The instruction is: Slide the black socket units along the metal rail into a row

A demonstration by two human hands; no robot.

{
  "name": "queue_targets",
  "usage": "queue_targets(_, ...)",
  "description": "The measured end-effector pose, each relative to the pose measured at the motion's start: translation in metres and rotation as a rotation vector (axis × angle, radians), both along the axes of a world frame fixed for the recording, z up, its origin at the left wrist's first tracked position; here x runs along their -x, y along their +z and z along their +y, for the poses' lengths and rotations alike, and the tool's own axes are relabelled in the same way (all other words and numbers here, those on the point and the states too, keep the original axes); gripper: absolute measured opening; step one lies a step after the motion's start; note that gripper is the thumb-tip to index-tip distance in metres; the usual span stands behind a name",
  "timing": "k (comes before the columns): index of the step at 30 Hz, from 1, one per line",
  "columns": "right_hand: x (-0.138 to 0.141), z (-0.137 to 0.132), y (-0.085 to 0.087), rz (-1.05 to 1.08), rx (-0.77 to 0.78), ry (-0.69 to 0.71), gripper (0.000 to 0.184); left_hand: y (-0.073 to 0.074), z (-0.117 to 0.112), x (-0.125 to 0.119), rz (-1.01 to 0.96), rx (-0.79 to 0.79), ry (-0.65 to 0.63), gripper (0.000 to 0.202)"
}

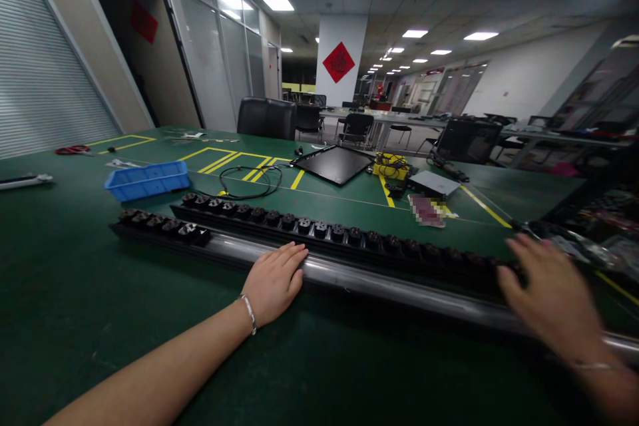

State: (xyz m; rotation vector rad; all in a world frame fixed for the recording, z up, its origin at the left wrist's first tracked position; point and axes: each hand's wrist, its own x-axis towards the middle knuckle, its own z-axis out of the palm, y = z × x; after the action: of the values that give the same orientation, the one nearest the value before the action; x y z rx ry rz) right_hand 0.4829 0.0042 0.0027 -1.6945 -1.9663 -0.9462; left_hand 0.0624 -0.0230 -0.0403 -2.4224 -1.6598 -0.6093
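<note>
Left hand [274, 283]: open, palm down, fingers straight and together, lying flat on the long silver metal rail [379, 286]. It grips nothing. A thin bracelet sits at the wrist.

Right hand [549, 299]: blurred, fingers spread and uncurled, holding nothing. Its fingertips reach the right end of the long black strip of round sockets [349, 236]; I cannot tell if they touch it.

The rail runs across the green table mat [74, 293] from 9 o'clock to 3 o'clock, dropping toward me at the right. The long socket strip lies just beyond it at 12 o'clock, parallel and close alongside. A shorter black socket row [160, 226] lies at the rail's left end, at 10 o'clock from my left hand.

Open room: bare mat on my side of the rail, from its near edge back to my forearms, and more at 9 o'clock.

Beyond the strips: a blue plastic tray [147, 181] at 10 o'clock, a looped black cable [249, 183] at 12 o'clock, a flat black panel [333, 164] and a yellow cable bundle [392, 165] at 1 o'clock, all well apart from my hands.
</note>
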Motion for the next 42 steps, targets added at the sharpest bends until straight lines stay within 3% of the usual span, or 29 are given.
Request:
queue_targets(2, 0.061, -0.006, -0.013, -0.027, 0.121, 0.311, 0.048, 0.0, -0.001, 0.0, -0.003, -0.001, -0.003, 0.039)
queue_targets(4, 0.124, -0.017, -0.025, -0.055, 0.264, 0.476, 0.049, 0.0, -0.001, 0.0, -0.001, 0.003, -0.006, 0.039)
queue_targets(7, 0.194, -0.031, -0.04, 0.013, 0.388, 0.518, 0.049, -0.001, -0.001, -0.001, 0.006, 0.003, -0.011, 0.04)
queue_targets(10, 0.224, -0.035, -0.049, 0.079, 0.402, 0.47, 0.044, 0.001, -0.001, 0.001, 0.017, 0.01, -0.033, 0.04)
queue_targets(14, 0.227, -0.033, -0.055, 0.097, 0.368, 0.447, 0.037, 0.009, 0.001, 0.02, 0.069, -0.004, 0.016, 0.039)
queue_targets(19, 0.226, -0.034, -0.054, 0.138, 0.355, 0.444, 0.034, 0.016, 0.004, 0.069, 0.136, -0.154, 0.511, 0.051)
queue_targets(21, 0.226, -0.034, -0.054, 0.15, 0.344, 0.448, 0.033, 0.016, 0.006, 0.086, 0.145, -0.078, 0.67, 0.059)
queue_targets(23, 0.227, -0.034, -0.054, 0.153, 0.339, 0.453, 0.033, 0.015, 0.008, 0.096, 0.152, 0.036, 0.748, 0.063)
queue_targets(29, 0.227, -0.033, -0.053, 0.141, 0.342, 0.456, 0.033, 0.015, 0.008, 0.097, 0.171, 0.16, 0.722, 0.06)
queue_targets(42, 0.227, -0.034, -0.054, 0.159, 0.35, 0.454, 0.034, 0.023, 0.004, 0.092, 0.14, 0.134, 0.707, 0.052)
